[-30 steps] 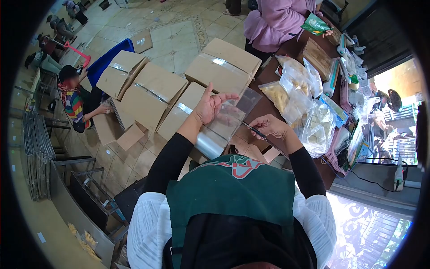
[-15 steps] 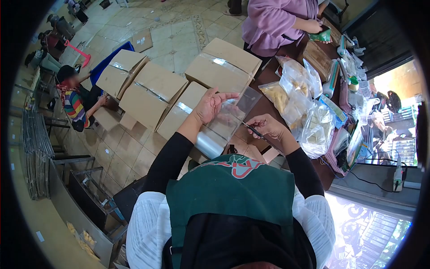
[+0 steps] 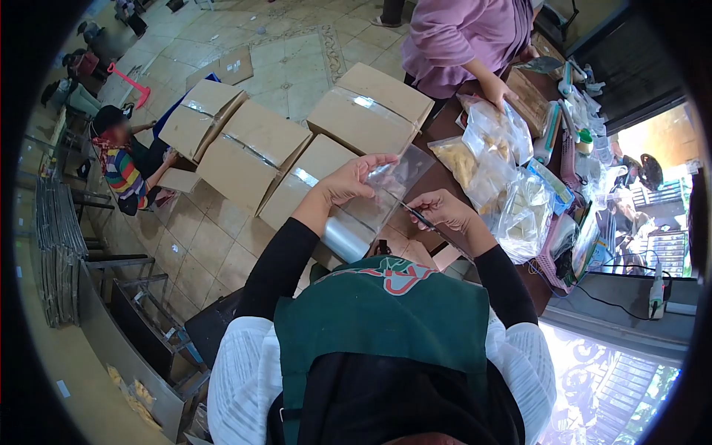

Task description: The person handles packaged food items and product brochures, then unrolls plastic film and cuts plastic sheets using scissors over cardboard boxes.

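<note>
My left hand [image 3: 347, 181] pinches the upper edge of a clear plastic sheet [image 3: 404, 172], fingers closed on it. My right hand [image 3: 443, 210] is closed around the handles of a pair of dark scissors [image 3: 420, 215]. Their blades point up and left and lie across the plastic, just right of my left hand. Below my left hand, a shiny roll of clear plastic [image 3: 347, 236] lies close to my green apron. How far the cut runs through the sheet is hard to make out.
Taped cardboard boxes [image 3: 256, 156] stand ahead and left. On the brown table at right lie clear bags of yellowish food [image 3: 461, 159] and a pink basket [image 3: 550, 252]. A person in a pink top [image 3: 452, 44] reaches toward the bags; another in stripes [image 3: 122, 174] crouches at far left.
My left fingers have closed in on the plastic, and its upper part has crumpled. The scissors stay nearly in place. The person in pink has moved a hand to the bags, without the green packet.
</note>
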{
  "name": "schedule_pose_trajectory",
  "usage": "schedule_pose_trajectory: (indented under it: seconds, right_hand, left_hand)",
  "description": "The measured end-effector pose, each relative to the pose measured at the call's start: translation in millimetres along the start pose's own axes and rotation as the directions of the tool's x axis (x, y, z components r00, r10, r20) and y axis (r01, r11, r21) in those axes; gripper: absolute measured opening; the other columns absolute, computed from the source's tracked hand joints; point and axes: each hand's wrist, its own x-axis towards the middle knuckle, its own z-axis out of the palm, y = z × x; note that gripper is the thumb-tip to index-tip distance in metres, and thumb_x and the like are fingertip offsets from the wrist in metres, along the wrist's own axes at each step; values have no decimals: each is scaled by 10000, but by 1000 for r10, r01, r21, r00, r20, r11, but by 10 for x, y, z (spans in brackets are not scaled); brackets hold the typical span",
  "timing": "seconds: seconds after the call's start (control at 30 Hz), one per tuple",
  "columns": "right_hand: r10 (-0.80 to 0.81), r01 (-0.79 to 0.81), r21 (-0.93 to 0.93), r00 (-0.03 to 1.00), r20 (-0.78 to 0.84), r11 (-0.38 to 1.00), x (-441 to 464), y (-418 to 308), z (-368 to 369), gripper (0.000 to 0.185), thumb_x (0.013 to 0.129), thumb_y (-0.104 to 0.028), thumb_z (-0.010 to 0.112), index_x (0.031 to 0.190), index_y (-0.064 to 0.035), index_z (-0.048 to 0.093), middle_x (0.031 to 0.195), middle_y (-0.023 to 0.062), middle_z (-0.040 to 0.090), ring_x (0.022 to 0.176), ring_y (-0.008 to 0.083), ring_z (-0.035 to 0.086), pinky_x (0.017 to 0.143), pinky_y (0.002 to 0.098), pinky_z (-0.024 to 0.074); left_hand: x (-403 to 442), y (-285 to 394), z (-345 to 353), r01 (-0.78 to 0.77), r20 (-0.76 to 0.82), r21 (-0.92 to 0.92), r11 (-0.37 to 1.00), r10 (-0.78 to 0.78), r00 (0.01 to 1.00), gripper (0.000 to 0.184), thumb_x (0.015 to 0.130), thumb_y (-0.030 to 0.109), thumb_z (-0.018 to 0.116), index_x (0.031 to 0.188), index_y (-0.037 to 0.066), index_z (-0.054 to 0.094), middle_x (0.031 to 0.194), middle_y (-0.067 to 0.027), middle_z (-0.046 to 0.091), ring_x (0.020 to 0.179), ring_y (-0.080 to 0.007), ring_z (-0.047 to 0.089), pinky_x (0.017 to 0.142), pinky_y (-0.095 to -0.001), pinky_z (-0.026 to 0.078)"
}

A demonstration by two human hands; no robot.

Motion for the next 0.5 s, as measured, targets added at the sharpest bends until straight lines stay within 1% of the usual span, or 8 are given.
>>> schedule_pose_trajectory:
  seconds: [0.03,0.1,0.23,0.33,0.43,0.5]
  right_hand:
    - [-2,2,-4,1000,-2,1000,9,-11,18,365,703,14,688,1056,37,598,842,54,631,664,84,604,583,182,481]
    - [-16,16,0,1000,8,1000,77,19,4,360,703,8,690,1050,38,599,845,55,630,661,86,604,576,176,478]
    - [-46,46,38,999,-1,998,117,0,45,351,697,6,692,1035,41,601,839,52,628,656,81,597,565,168,470]
    - [-47,47,73,999,-1,996,124,24,29,375,660,28,707,1021,41,607,833,48,626,661,78,589,558,171,464]
    - [-42,42,8,999,-29,999,124,32,28,404,619,51,720,1009,38,614,822,45,626,669,79,586,554,174,459]
    - [-28,29,15,999,-29,999,103,6,48,416,603,59,725,1004,35,617,815,43,625,674,81,586,550,176,456]
  left_hand:
    - [7,-8,5,0,5,11,1000,0,1000,787,573,-155,551,1315,38,375,1346,-59,358,1154,-152,440,768,-282,538]
    - [21,-19,14,0,15,34,999,-1,1000,789,576,-152,565,1318,38,373,1346,-60,358,1175,-144,418,769,-273,536]
    - [30,-25,-12,-26,-1,53,998,26,1000,792,575,-160,568,1317,36,376,1338,-62,370,1157,-143,435,770,-260,531]
    - [15,-24,-5,-31,-21,43,999,32,999,795,570,-166,567,1315,35,379,1330,-61,382,1149,-143,443,773,-254,526]
    - [17,-36,-5,-29,-37,49,998,30,999,802,562,-168,569,1315,30,379,1323,-58,391,1149,-139,443,778,-252,518]
    - [15,-33,-12,-22,-37,35,999,24,999,808,556,-169,573,1316,28,378,1318,-55,397,1153,-136,439,784,-251,513]
